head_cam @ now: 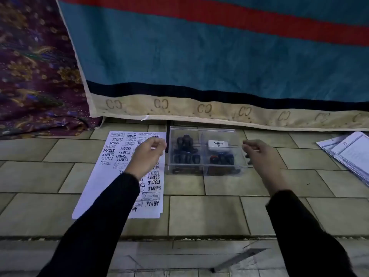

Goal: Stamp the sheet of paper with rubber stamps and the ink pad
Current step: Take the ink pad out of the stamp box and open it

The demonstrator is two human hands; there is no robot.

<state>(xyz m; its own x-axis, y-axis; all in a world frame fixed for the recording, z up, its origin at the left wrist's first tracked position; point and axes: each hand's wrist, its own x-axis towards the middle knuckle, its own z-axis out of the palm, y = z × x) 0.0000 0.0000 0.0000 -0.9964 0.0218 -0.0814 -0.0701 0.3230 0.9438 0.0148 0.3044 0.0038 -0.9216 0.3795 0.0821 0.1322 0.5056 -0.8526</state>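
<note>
A white sheet of paper (103,182), covered in black stamp prints such as FRAGILE, SAMPLE and AIR MAIL, lies on the tiled floor at left. Right of it stands a clear plastic box (206,150) with a lid. Inside are several dark rubber stamps (185,150) and a white Artline ink pad (218,145). My left hand (146,154) hovers over the sheet beside the box's left wall, fingers loosely curled, holding nothing. My right hand (259,154) hovers at the box's right side, fingers loosely curled and empty.
A blue and red striped cloth (219,56) hangs behind the box, with a patterned purple fabric (34,66) at left. A stack of printed papers (347,152) lies at the far right. A step edge (179,237) runs across the floor near me.
</note>
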